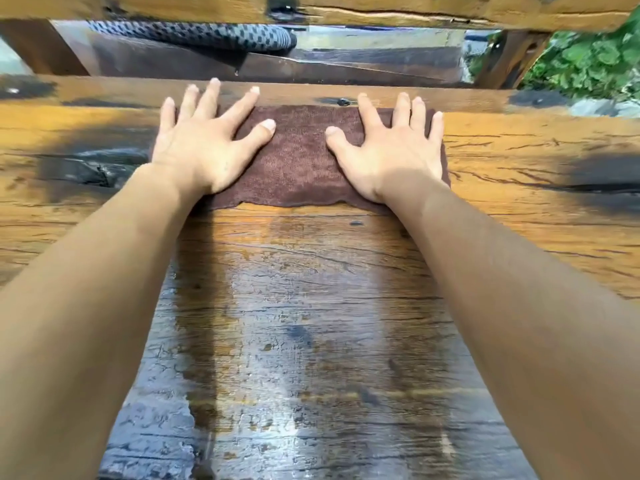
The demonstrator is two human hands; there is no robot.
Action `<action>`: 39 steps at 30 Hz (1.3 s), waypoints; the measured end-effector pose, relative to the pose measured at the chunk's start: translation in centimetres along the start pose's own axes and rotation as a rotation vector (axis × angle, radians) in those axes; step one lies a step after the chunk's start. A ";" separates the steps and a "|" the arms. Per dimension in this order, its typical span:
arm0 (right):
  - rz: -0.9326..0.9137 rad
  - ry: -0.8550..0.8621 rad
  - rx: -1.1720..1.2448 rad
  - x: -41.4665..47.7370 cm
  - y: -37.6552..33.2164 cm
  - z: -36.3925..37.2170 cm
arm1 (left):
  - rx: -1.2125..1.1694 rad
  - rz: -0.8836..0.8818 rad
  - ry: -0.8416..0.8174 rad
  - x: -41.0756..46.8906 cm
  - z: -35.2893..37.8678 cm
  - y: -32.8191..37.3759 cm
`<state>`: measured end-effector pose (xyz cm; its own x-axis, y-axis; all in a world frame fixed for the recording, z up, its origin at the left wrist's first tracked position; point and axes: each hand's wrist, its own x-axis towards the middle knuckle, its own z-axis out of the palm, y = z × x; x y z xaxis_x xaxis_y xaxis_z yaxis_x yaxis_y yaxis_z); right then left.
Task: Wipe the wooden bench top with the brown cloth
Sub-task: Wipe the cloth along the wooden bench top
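The brown cloth (298, 161) lies spread flat near the far edge of the wooden bench top (519, 174). My left hand (204, 140) presses flat on the cloth's left side, fingers spread, some fingertips reaching past it onto the wood. My right hand (391, 147) presses flat on the cloth's right side, fingers spread as well. Neither hand grips the cloth; both palms rest on top of it. Between my forearms the wood looks wet and shiny in a broad streak (298, 323) running from the cloth toward me.
A wooden backrest rail (415, 12) crosses the top of the view. Behind the bench a tyre with a knobby tread (207, 36) lies on dark boards. Green plants (588, 57) grow at the far right. Dark patches mark the bench at left and right.
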<state>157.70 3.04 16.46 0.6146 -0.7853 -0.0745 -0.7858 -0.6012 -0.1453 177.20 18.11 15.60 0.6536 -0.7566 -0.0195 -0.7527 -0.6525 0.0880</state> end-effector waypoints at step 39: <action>0.010 -0.076 0.041 -43.4 1.2 3.3 | 0.010 0.107 -0.196 -43.3 0.6 -0.8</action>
<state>130.31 36.86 16.28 0.6114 -0.7770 -0.1501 -0.7894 -0.5855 -0.1844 149.45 51.31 15.80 0.5428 -0.8148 -0.2039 -0.8184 -0.5676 0.0898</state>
